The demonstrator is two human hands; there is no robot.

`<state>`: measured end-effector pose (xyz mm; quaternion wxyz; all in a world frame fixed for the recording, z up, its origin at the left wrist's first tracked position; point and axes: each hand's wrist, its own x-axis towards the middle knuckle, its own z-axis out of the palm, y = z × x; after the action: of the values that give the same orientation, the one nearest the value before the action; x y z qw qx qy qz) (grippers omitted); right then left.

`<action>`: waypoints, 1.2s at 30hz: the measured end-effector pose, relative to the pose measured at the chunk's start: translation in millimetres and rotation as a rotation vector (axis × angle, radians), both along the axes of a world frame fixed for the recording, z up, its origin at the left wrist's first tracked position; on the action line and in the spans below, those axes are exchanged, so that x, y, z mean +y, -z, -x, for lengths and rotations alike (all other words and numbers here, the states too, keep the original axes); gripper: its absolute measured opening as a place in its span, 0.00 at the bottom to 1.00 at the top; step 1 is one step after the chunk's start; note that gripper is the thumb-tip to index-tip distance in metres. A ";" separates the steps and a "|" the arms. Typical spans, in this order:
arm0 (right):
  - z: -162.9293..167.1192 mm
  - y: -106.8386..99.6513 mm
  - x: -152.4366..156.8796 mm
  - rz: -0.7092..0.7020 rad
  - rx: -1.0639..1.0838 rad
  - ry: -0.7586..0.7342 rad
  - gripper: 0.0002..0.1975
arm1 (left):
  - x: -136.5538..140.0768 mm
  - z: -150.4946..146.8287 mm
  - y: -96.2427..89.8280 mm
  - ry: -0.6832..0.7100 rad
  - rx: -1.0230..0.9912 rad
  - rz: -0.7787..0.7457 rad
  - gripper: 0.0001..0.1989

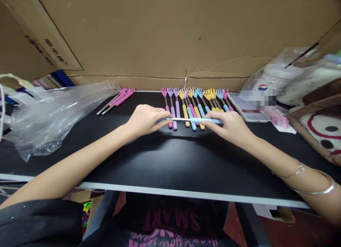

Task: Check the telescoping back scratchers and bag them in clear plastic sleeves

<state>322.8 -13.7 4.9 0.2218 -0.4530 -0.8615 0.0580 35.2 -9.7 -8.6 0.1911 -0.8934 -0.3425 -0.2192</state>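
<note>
Level above the black table, a back scratcher (pixel 183 119) with a metal rod and a light-blue handle spans both hands. My left hand (pixel 147 119) pinches its blue left end, mostly covered by the fingers. Closed around the blue handle at the other end is my right hand (pixel 226 124). Behind them lies a row of back scratchers (pixel 177 103) in pink, purple, yellow and blue, claw ends toward the cardboard. Farther left, pink claw pieces (pixel 125 96) lie together with bare metal rods (pixel 108 109).
Crumpled clear plastic bags (pixel 53 115) cover the table's left side. At the right are a phone (pixel 250 110), a bagged white cup (pixel 275 80) and a brown bag with a cartoon face (pixel 319 128). A cardboard wall (pixel 165 37) closes off the back of the black table (pixel 170 165).
</note>
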 end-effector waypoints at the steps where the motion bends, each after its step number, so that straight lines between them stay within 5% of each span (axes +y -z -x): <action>1: 0.1 -0.3 0.1 -0.002 0.000 -0.001 0.20 | -0.5 -0.4 0.1 -0.001 0.003 -0.003 0.17; 9: -2.6 -0.6 3.1 0.009 0.003 -0.012 0.19 | -4.3 -2.3 -1.0 -0.037 0.038 -0.008 0.14; 22: -16.7 -2.3 20.1 0.258 0.070 -0.216 0.17 | -8.3 -0.5 -24.1 -0.093 0.167 0.356 0.13; 29: -22.3 -12.0 19.2 0.307 -0.125 -0.311 0.16 | -4.1 9.3 -32.6 0.015 0.185 0.679 0.13; 36: -18.2 -7.2 12.0 0.294 -0.288 -0.280 0.13 | 0.5 12.5 -27.2 0.058 0.196 0.686 0.15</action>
<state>340.9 -1.8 12.1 0.0183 -0.3604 -0.9209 0.1476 22.7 -9.2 18.6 -0.0943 -0.9317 -0.3507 -0.0098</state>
